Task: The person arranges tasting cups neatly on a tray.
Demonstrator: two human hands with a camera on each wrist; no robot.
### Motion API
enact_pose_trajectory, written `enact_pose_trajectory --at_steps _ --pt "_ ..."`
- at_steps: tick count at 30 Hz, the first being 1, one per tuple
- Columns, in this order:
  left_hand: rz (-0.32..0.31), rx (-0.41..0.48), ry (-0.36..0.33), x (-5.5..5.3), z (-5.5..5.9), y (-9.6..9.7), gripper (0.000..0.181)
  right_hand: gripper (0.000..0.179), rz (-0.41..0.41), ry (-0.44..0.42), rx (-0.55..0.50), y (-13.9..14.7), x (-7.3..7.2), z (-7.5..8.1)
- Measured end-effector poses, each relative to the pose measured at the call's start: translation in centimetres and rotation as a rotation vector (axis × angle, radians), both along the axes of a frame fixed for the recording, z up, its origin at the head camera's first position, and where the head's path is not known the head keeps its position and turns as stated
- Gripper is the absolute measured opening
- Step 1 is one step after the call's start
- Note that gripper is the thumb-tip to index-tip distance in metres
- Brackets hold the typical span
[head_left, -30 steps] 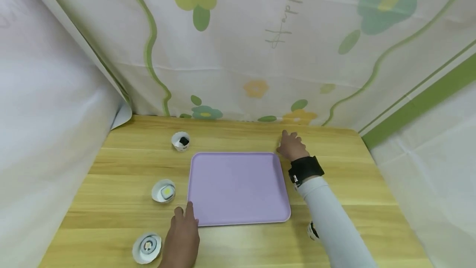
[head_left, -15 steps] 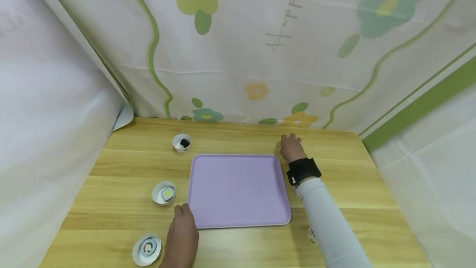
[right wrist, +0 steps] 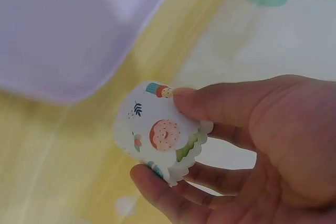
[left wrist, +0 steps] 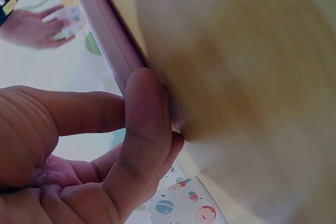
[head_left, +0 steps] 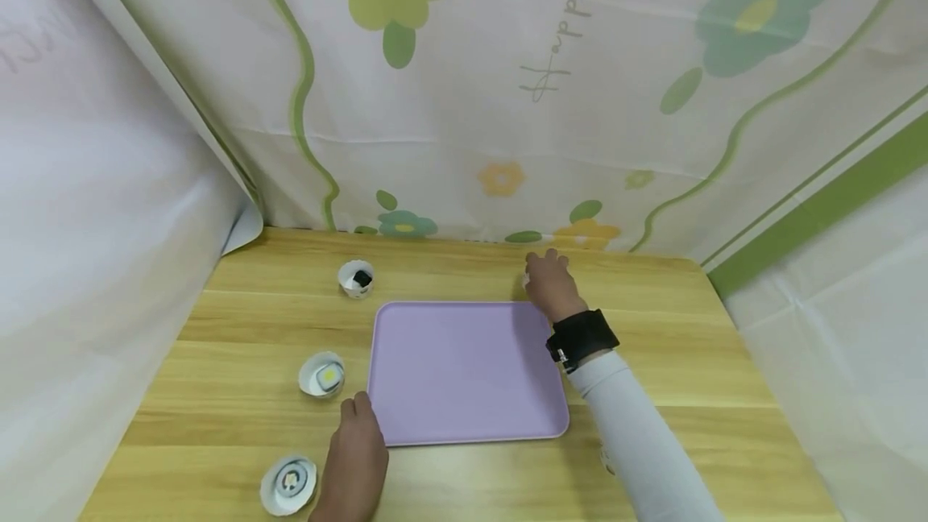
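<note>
A purple rectangular tray [head_left: 464, 377] lies on the wooden table. My left hand [head_left: 355, 457] pinches its near left edge; in the left wrist view, thumb and fingers [left wrist: 144, 108] meet on the rim. My right hand [head_left: 553, 284], with a black band at the wrist, is by the tray's far right corner. It grips a small paper baking cup [right wrist: 157, 121] with a scalloped rim and printed doughnut and cupcake pictures. The thumb is on one side of the cup and fingers are on the other. Green shows near its rim; the inside is hidden.
Left of the tray stand three paper cups: one with a dark piece [head_left: 356, 279], one with a white and yellow piece [head_left: 322, 375], one with a round grey-white piece [head_left: 288, 486]. Another cup [head_left: 606, 459] is partly behind the right forearm. A flowered curtain [head_left: 464, 103] borders the table's back.
My right hand has closed round the paper cup and moved left with it towards the tray's far right corner. My left fingers have drawn in on the tray's edge. The tray stays put.
</note>
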State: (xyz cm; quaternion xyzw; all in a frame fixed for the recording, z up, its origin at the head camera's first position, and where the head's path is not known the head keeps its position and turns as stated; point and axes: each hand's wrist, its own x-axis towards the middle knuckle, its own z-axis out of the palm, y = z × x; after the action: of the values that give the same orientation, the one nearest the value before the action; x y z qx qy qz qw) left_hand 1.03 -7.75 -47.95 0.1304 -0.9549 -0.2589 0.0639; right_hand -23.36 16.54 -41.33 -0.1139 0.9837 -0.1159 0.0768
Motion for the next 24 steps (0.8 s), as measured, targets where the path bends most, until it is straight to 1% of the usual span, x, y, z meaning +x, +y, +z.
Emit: enact_pose_trajectory --at_steps 3,6,9,12,15,19,22,24 --pt "-0.005 0.003 -0.003 0.0 0.1 0.0 0.015 0.031 0.043 0.032 -0.018 -1.7 0.9 0.6" --pt "-0.008 0.005 -0.025 -0.1 0.2 0.0 0.014 0.041 0.095 0.049 -0.040 -3.5 2.0 1.1" --pt "-0.009 0.004 -0.039 -0.1 0.4 0.0 0.013 0.048 0.168 0.062 -0.058 -5.2 3.2 1.3" --pt "-0.009 -0.003 -0.015 -0.2 0.3 0.0 0.012 0.047 0.228 0.055 -0.062 -6.9 4.3 1.5" --pt "-0.010 -0.003 -0.007 -0.1 0.2 0.0 0.013 0.045 0.280 0.050 -0.063 -8.5 5.4 1.4" --pt "-0.016 0.009 -0.022 -0.1 0.2 0.0 0.014 0.042 0.353 0.063 -0.051 -10.2 7.0 0.9" --pt "-0.025 0.004 -0.011 -0.1 0.2 0.1 0.015 0.038 0.385 0.085 -0.026 -11.4 7.9 0.3" --pt "-0.027 -0.004 0.004 -0.1 0.2 0.2 0.015 0.036 0.391 0.091 -0.010 -12.1 8.4 0.0"
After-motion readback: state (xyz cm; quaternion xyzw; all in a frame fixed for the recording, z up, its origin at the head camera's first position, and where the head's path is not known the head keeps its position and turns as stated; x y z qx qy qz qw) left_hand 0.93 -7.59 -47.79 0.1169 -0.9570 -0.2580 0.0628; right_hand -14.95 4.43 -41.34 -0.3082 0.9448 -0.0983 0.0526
